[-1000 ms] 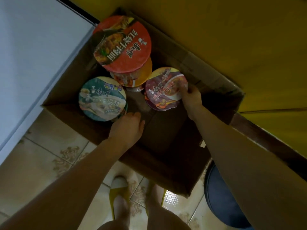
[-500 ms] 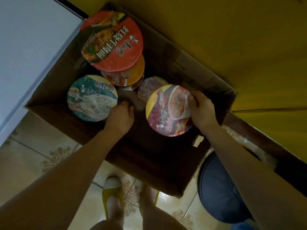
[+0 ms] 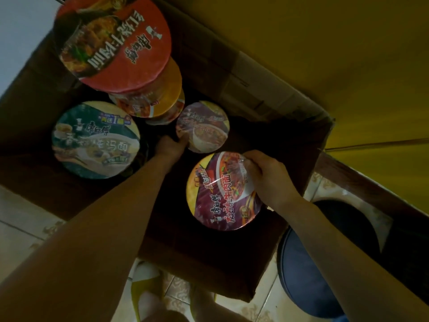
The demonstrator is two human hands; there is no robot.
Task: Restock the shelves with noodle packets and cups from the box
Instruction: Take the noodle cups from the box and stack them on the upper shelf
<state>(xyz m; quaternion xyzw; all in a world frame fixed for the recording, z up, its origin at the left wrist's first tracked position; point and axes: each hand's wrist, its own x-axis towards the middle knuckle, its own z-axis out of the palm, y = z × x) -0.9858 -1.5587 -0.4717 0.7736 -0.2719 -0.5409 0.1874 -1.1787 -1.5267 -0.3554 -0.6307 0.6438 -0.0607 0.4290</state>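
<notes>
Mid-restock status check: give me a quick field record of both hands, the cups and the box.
right hand: grips the held purple cup by its rim
left hand: down in the box, at the edge of the lower purple cup; grip unclear
cups in box: red-lid cup stacked on an orange cup; green-lid cup beside the stack
beside box: blue stool
</notes>
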